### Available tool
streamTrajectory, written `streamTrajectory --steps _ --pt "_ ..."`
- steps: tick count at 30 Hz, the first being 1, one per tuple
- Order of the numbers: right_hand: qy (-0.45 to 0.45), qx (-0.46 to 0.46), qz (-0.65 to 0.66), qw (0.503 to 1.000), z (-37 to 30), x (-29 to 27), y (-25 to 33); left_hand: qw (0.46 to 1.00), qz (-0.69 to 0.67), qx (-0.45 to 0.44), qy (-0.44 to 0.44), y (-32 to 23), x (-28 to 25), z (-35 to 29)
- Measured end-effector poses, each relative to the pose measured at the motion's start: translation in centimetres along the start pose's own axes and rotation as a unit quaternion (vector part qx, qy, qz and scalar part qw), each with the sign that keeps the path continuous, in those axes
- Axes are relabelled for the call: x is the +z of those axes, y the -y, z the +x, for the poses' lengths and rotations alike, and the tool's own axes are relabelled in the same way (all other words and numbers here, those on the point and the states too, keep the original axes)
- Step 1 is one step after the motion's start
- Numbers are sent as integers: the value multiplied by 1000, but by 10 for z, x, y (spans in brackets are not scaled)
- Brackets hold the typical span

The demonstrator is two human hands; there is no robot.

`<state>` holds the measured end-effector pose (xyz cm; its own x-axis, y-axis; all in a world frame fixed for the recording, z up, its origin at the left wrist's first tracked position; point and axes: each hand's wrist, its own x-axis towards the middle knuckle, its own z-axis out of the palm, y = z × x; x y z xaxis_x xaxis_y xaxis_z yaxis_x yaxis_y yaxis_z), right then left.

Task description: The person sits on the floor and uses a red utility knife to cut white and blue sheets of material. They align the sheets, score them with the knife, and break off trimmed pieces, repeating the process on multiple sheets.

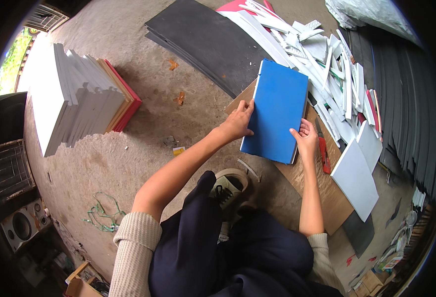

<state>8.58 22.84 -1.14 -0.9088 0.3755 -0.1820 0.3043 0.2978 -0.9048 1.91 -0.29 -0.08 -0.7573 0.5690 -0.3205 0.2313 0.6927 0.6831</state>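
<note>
A blue rectangular board [280, 109] lies tilted in front of me over a brown wooden board [322, 198]. Pale and dark edges showing beneath the blue face suggest more than one layer. My left hand [238, 120] grips its left edge, thumb and fingers closed around it. On the opposite side, my right hand [305, 138] pinches the right edge near the lower corner. Just right of that hand, a red-handled tool with a dark blade, like a utility knife [324, 154], rests on the wooden board.
White cut strips [327, 74] pile up at the right, beside pale loose panels [355, 173]. Large black sheets [203, 42] lie at the back. A stack of white, tan and red boards [86, 96] stands at left. Green string [104, 213] lies on the concrete floor [89, 171].
</note>
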Motion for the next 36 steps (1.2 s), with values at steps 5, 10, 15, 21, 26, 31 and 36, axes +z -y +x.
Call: streamTrajectory --steps 5,10,15,21,26,31,36 --pt "4 7 3 1000 0 0 1 999 15 -37 9 -8 -7 -1" --pt "8 -17 -43 999 4 -4 -1 1000 12 2 -5 -10 -7 7" --pt "26 -4 -88 996 9 1 7 994 6 -32 -107 2 -16 47" --pt "27 21 -126 991 6 3 14 980 12 -69 -187 -18 -41 101" --pt "15 26 -139 990 7 -2 14 980 31 -58 -189 -18 -42 105" --pt "4 27 -137 990 8 -1 13 948 241 85 -191 -19 -56 131" --pt "0 20 -124 992 6 0 21 954 271 86 95 -36 -78 170"
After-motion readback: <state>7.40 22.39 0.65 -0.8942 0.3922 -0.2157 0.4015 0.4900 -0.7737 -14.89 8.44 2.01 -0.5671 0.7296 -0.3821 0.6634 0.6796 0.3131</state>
